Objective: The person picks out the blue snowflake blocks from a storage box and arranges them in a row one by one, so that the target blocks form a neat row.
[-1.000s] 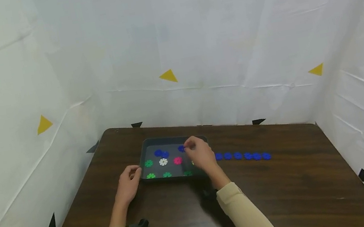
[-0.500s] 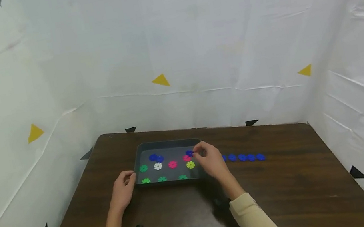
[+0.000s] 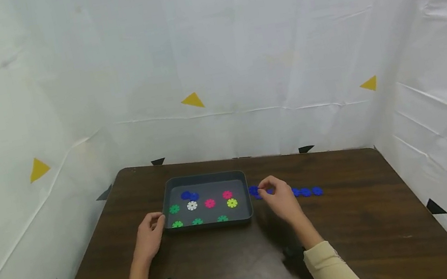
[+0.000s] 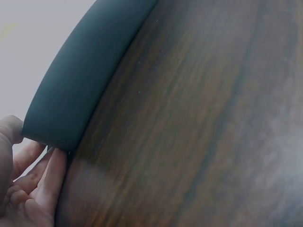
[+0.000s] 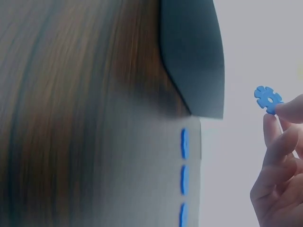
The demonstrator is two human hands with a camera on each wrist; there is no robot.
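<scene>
A dark grey tray (image 3: 209,226) stands on the table in the head view. My left hand (image 3: 148,240) grips its near left corner, thumb at the rim and fingers against the outer wall in the left wrist view. Just past the tray's right side, my right hand (image 3: 283,201) pinches a blue notched, flower-shaped disc (image 5: 268,99) between thumb and fingertips, raised above the table. Below that hand runs a row of blue discs (image 3: 306,192), partly hidden by it. Inside the tray lie two overlapping blue discs (image 3: 186,195) and several green, pink, white and yellow ones.
The brown wooden table (image 3: 230,278) reaches back to white sheeting (image 3: 236,57) on three sides, marked with black, grey and yellow triangles. The tray's raised right wall (image 5: 194,56) stands close to the row of discs.
My right hand has lifted a blue disc out of the tray and carried it right, over the tray's edge toward the row. The left hand stays at the tray's corner.
</scene>
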